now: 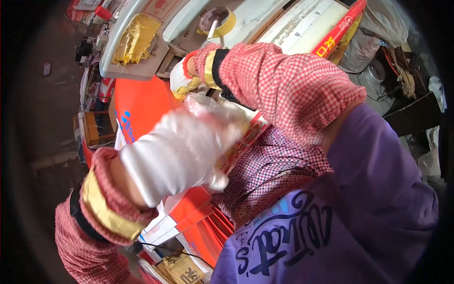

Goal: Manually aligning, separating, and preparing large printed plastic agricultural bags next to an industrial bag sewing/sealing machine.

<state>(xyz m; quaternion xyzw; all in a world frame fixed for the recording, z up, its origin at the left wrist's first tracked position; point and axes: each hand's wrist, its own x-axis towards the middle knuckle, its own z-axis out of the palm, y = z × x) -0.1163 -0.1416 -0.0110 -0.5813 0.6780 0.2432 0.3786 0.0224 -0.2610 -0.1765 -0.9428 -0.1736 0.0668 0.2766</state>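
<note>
We see the left hand [189, 142] in a white glove [153, 158], blurred beside a crinkled clear plastic wrap [204, 105]; we cannot tell whether its fingers are clamped or apart. Our right hand [182, 81], its glove yellow toward the fingers, is at the wrap's far side, and we cannot tell its grip either. The wrap lies between our 2 hands, near a red-orange sheet [142, 92]. Beyond them, we see 1 tape roll [228, 23] and a shiny yellow patch [137, 38] on pale surfaces.
</note>
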